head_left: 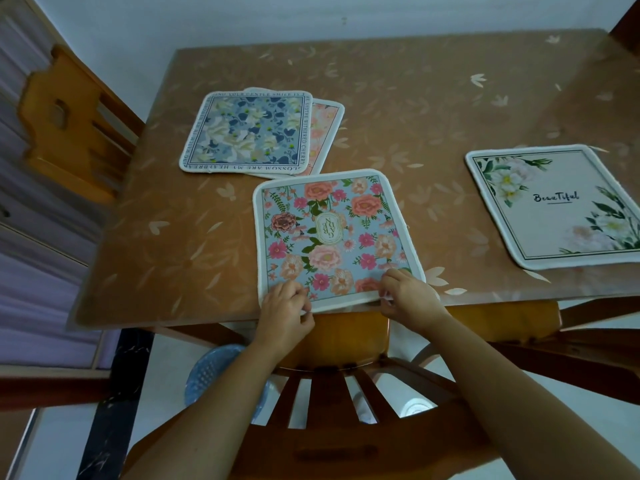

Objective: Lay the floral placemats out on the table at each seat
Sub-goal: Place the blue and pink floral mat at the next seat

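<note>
Leaves are printed all over the shiny brown table, and it is the biggest thing I see. Next biggest is the near chair, made of wood and pushed in at the near edge right in front of me. The left chair stands at the left edge.

Then come the mats. The pink flower mat lies at the middle of the near edge, just past the near chair. It goes here because this is a seat and each seat needs one. The white mat with green leaves lies by the near right corner, well apart from mine. I think that seat is done. The blue flower mat sits toward the far left. It lies on top of a peach mat, so only a strip of the peach one shows. I think these two are a little pile for the other seats.

Smallest are my hands. My left hand pinches the near left corner of the pink flower mat with curled fingers. My right hand pinches the near right corner the same way. I hold both corners so I can pull the mat straight and line it up with the table edge.
</note>
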Demonstrator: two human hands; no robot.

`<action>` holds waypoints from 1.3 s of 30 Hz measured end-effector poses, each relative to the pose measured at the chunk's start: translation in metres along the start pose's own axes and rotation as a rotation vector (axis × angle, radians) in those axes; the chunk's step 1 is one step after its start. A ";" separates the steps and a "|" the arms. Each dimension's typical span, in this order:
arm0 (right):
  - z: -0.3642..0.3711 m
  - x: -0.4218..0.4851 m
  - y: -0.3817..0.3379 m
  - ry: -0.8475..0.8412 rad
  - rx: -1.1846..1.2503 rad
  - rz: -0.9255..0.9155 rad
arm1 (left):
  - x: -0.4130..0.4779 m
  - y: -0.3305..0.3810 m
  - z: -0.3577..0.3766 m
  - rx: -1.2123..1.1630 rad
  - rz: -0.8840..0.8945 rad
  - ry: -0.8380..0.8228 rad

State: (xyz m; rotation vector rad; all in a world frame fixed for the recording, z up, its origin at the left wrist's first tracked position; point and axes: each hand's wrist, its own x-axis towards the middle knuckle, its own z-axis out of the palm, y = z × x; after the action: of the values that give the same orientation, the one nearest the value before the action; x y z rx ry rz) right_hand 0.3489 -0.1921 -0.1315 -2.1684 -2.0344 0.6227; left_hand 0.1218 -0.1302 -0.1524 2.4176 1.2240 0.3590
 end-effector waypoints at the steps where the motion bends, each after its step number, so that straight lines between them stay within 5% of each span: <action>1: -0.002 0.000 0.004 0.010 0.004 0.014 | 0.001 0.004 0.001 -0.014 0.021 0.003; 10: -0.008 0.005 0.014 0.021 0.002 0.102 | 0.004 0.008 0.012 -0.026 0.075 -0.042; 24: 0.032 0.024 -0.063 0.001 -0.033 -0.188 | -0.003 -0.010 -0.005 -0.172 -0.049 -0.008; 30: 0.031 0.029 -0.076 0.088 0.264 -0.105 | 0.003 -0.001 -0.014 -0.271 -0.065 0.082; 39: -0.008 0.000 -0.016 -0.021 0.252 -0.030 | 0.011 0.009 -0.005 -0.166 0.045 -0.045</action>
State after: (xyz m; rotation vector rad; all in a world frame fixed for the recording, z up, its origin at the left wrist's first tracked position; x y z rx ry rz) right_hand 0.3374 -0.1885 -0.1185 -1.9916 -1.8778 0.8505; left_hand 0.1327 -0.1250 -0.1434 2.3017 1.0784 0.4009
